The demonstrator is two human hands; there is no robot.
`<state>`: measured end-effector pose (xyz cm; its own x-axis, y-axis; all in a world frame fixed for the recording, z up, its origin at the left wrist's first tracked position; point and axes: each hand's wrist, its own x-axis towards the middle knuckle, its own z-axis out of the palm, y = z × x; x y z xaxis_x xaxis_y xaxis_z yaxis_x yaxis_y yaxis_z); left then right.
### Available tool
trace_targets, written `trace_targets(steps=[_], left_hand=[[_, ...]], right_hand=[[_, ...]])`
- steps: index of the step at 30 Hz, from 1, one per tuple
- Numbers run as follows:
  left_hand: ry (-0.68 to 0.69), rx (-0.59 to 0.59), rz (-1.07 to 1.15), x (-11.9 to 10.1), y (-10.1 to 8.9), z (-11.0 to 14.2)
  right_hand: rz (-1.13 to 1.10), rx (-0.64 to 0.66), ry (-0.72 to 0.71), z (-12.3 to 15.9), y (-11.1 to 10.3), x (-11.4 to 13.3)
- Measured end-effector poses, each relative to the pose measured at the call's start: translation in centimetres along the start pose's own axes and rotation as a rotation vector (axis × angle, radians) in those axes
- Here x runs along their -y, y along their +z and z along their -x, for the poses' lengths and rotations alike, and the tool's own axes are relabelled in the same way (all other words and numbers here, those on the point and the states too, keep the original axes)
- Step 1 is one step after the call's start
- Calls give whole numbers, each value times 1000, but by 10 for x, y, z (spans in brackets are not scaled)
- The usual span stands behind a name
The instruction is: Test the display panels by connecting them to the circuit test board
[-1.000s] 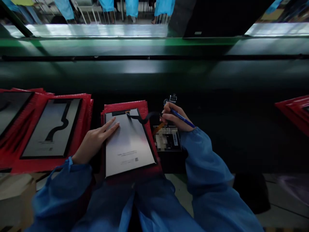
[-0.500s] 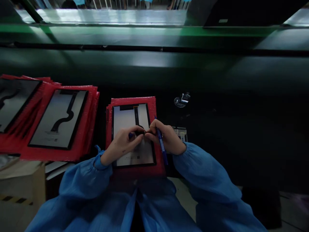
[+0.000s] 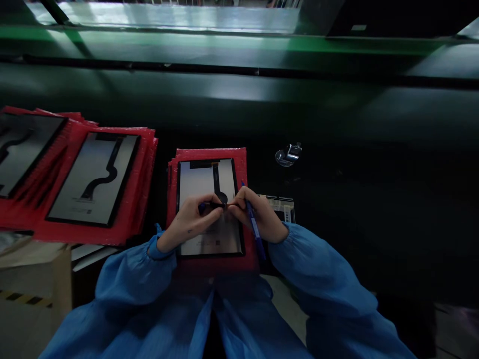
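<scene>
A dark-framed display panel (image 3: 198, 182) lies on a red bubble-wrap pad (image 3: 211, 153) in front of me. Its black flex cable (image 3: 217, 185) runs down the panel's middle from the top edge. My left hand (image 3: 189, 219) and my right hand (image 3: 252, 214) meet over the panel, with the fingertips of both pinching the cable's small end (image 3: 220, 205). A blue pen (image 3: 254, 227) sits in my right hand, tucked against the fingers, its tip pointing toward me. The hands hide the panel's lower middle.
Stacked panels on red pads (image 3: 95, 177) lie to the left. A small metal part (image 3: 289, 155) and a boxed circuit board (image 3: 282, 207) sit on the dark bench to the right. A cardboard box (image 3: 30, 279) stands at lower left. A green-edged conveyor (image 3: 187, 45) runs along the far side.
My left hand has moved from lying flat on the panel to pinching the cable. The cable now lies over the panel, the metal part sits apart from my right hand, and the view has tilted downward.
</scene>
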<state>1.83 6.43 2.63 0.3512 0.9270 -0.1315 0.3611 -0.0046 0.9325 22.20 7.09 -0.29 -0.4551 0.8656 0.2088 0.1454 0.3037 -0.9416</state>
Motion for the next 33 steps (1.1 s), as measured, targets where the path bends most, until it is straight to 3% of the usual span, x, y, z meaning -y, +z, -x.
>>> trace_targets(steps=[1, 3, 5, 6, 8, 10, 12, 16, 22, 27, 30, 33], left_hand=[[-14, -68, -11, 1, -6, 4], [-38, -314, -138, 5, -23, 16], [-107, -546, -403, 13, -39, 30], [-184, -585, -539, 18, -46, 37], [-352, -517, -708, 27, -52, 49], [-423, -384, -706, 34, -50, 55], [-396, -336, -655, 37, -44, 58], [-329, -358, -512, 41, -41, 62], [-412, -483, 78, 45, -50, 67], [-343, -339, 54, 22, -49, 56], [-282, -399, -26, 6, -73, 66], [-350, -606, -103, 1, -124, 92]], right_hand=[[-48, -27, 13, 0, -1, 0], [-112, -106, 41, 1, -3, 1], [-127, -163, 60, 0, -5, 2], [-126, -170, 68, 0, -6, 3], [-116, -153, 88, -1, -7, 4], [-105, -137, 109, -1, -7, 4], [-106, -131, 123, -1, -6, 4], [-95, -139, 127, -2, -6, 4], [11, -177, 132, -1, -10, 0], [23, -191, 112, -1, -9, -1], [-19, -171, 91, -2, -7, 2], [-43, -168, 82, -2, -6, 5]])
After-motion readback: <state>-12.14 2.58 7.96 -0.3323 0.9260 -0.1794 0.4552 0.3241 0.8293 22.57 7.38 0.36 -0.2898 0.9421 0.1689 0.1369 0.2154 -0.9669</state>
